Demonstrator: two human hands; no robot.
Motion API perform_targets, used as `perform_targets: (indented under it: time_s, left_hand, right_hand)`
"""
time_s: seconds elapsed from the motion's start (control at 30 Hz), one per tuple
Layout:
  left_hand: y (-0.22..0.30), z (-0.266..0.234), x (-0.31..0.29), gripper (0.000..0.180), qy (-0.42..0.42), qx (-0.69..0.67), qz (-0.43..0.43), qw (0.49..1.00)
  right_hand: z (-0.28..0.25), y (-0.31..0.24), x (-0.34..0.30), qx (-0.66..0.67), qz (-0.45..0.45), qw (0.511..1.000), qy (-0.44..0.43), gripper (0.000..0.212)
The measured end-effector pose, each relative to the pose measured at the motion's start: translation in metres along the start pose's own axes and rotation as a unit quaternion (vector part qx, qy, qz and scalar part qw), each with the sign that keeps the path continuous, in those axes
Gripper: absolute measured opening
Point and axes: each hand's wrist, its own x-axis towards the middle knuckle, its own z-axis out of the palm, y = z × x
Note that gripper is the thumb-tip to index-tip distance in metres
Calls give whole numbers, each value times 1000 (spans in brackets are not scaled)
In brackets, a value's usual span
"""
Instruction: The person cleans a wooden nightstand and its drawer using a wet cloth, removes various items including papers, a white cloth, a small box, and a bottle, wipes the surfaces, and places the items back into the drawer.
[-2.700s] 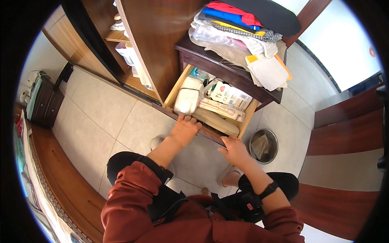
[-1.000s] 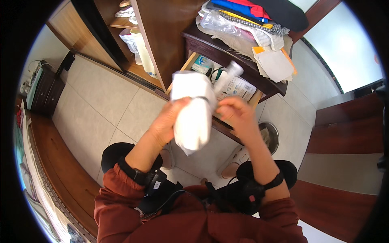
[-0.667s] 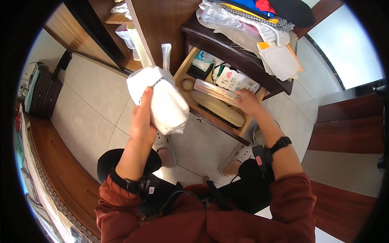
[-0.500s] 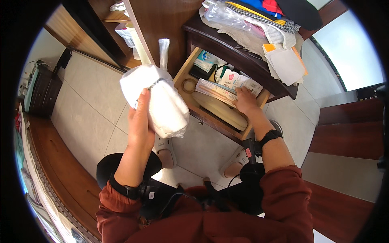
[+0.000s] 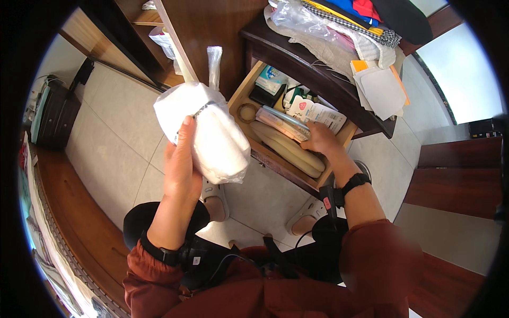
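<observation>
My left hand (image 5: 183, 159) is closed around a white, soft-looking bundle in a clear plastic bag (image 5: 220, 140), held up left of the open drawer (image 5: 339, 175). Inside the drawer, my right hand (image 5: 323, 139) grips the right end of a long, narrow pale box (image 5: 281, 123), thumb on the near side and fingers on the far side. Just in front of that box lies a long cream-coloured padded object (image 5: 286, 148). Behind it is a white card package with a pink mark (image 5: 321, 114). A brown ring, perhaps a tape roll (image 5: 246, 112), sits at the drawer's left.
At the drawer's back left are a blue-green tissue pack (image 5: 271, 78) and a black case (image 5: 265, 96). Folded clothes (image 5: 350, 32) and papers (image 5: 382, 90) lie on the dark cabinet top (image 5: 260, 34). A wooden door edge (image 5: 177, 40) stands behind the bundle.
My right hand has drawn slightly toward me and closed on the narrow box's end. The box has turned, and more of the white card package shows. My left hand still holds the bundle.
</observation>
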Motion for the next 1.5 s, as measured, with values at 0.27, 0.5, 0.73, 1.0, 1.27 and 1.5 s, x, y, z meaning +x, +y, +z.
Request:
perform_targets:
  time_s: [0.27,0.5,0.73,1.0,1.27,1.5]
  left_hand:
    - [-12,-5,3,55,-43,-65,-48,996]
    - [-28,3,-11,64,-219,-157,-157,950]
    - [-35,-4,-22,81,-371,-109,-140,912]
    - [-32,-27,-35,87,-351,-121,-59,927]
    - [-52,-60,-36,98,-304,-106,-71,944]
    - [-88,-85,-34,66,-216,-259,-203,919]
  right_hand:
    - [-41,-3,-8,64,-37,997,-11,50]
    - [-79,-39,-65,530,-61,831,-157,44]
    - [-40,-108,-125,677,-76,701,-209,44]
    - [-34,-155,-148,770,-39,596,-224,39]
    - [-8,-174,-158,666,24,730,-149,48]
    - [28,-170,-143,542,22,824,-164,47]
